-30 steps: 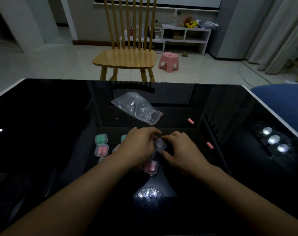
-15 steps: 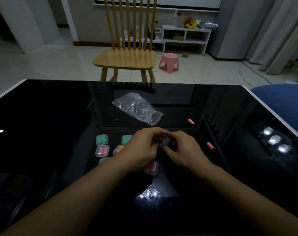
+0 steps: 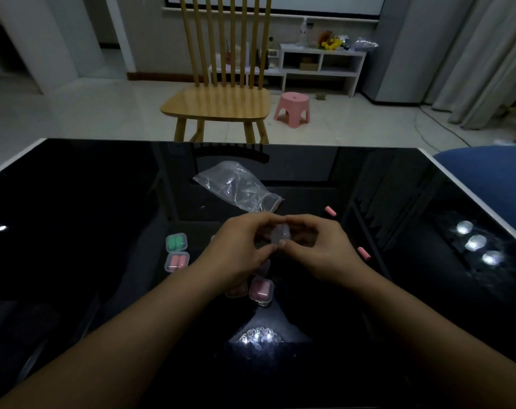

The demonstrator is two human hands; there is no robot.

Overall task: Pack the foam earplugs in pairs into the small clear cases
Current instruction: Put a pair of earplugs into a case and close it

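Observation:
Over the middle of the black glass table (image 3: 74,202), my left hand (image 3: 239,249) and my right hand (image 3: 318,249) together pinch a small clear case (image 3: 279,236) between their fingertips. Whether it is open or what it holds I cannot tell. Closed cases lie to the left: one with green earplugs (image 3: 176,242), one with orange earplugs (image 3: 177,261). A case with pink earplugs (image 3: 261,291) sits below my hands, and others are partly hidden under my left wrist. Two loose pink earplugs lie to the right, one far (image 3: 330,211), one nearer (image 3: 364,254).
A crumpled clear zip bag (image 3: 239,188) lies just beyond my hands. The table's white right edge (image 3: 472,202) borders a blue seat (image 3: 492,172). A wooden chair (image 3: 221,104) and a pink stool (image 3: 293,109) stand on the floor behind the table.
Both hands have lifted the small clear case a little away from me and turned it between the fingertips. The cases and loose earplugs on the table have stayed put.

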